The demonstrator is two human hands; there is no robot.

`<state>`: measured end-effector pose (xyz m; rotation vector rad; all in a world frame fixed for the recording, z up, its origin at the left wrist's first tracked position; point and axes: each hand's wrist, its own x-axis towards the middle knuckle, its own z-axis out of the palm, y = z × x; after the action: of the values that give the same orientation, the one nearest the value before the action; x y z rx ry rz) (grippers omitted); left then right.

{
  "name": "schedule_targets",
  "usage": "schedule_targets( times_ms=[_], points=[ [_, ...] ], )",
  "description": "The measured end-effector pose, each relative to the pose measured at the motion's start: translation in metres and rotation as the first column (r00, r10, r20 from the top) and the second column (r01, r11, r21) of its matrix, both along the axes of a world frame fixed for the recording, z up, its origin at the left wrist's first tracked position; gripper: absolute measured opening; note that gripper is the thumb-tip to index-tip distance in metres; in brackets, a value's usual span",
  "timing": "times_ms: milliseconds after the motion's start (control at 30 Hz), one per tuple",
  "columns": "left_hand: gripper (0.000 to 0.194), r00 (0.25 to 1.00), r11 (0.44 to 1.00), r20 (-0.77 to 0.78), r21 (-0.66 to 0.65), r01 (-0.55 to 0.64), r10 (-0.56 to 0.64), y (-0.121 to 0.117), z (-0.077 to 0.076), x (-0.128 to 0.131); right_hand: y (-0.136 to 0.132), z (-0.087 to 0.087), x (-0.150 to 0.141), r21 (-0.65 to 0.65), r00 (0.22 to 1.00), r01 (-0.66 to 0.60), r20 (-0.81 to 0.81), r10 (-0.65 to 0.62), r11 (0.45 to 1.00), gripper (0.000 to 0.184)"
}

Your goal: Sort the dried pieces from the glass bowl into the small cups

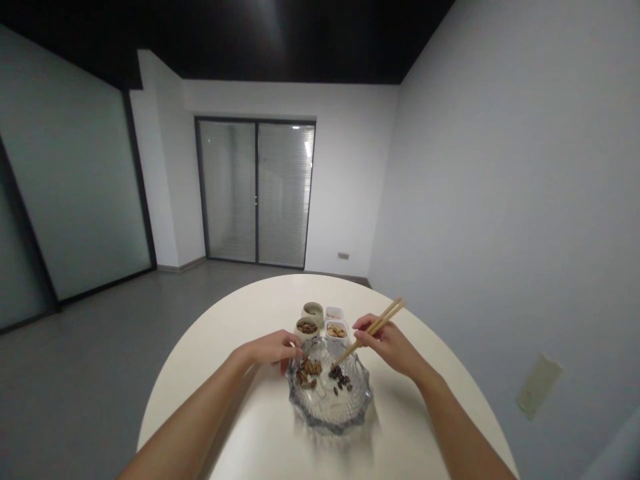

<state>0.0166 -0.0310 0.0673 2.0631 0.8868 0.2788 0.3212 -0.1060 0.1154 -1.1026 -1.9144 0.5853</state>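
Note:
A cut-glass dish (331, 419) sits on the round white table (240, 333) in front of me. In it lie a heap of brown nuts (308, 372) on the left and dark seeds (341, 379) near the middle. My right hand (387, 343) is closed round a pair of wooden chopsticks (373, 329), whose tips reach down to the dark seeds. My left hand (274, 348) rests with curled fingers on the dish's left rim.
Beyond the dish stand two round cups (313, 311) (307, 327) and two small square white tubs (334, 312) (337, 330), most holding nuts or seeds. A grey floor, glass doors (256, 193) and a wall close on the right surround the table.

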Motion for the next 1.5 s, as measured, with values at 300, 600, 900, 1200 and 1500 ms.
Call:
schedule_targets(
  times_ms=[300, 600, 900, 1200, 1500],
  points=[
    [0.041, 1.0, 1.0, -0.005, -0.008, -0.014, 0.014, 0.001, -0.001, 0.0, 0.002, -0.004, -0.003, 0.006, 1.0, 0.001, 0.008, -0.001, 1.0, 0.028],
    [0.039, 1.0, 1.0, -0.001, -0.003, -0.009, 0.009, -0.002, 0.003, 0.002, 0.002, -0.006, -0.007, 0.02, 0.999, -0.009, 0.032, 0.008, 1.0, 0.023],
    [0.036, 1.0, 1.0, 0.021, -0.009, 0.006, -0.005, -0.003, 0.005, 0.002, 0.001, -0.007, -0.01, 0.047, 0.998, -0.034, 0.062, 0.031, 0.998, 0.019],
    [0.036, 1.0, 1.0, 0.014, -0.002, -0.004, 0.004, -0.001, 0.002, 0.001, -0.002, -0.003, -0.013, 0.081, 0.999, -0.032, 0.018, 0.031, 0.996, 0.022],
    [0.035, 1.0, 1.0, 0.022, -0.004, -0.007, 0.007, -0.001, 0.002, 0.0, 0.015, 0.009, -0.016, 0.278, 0.995, 0.091, -0.07, -0.075, 0.956, 0.02]
  ],
)
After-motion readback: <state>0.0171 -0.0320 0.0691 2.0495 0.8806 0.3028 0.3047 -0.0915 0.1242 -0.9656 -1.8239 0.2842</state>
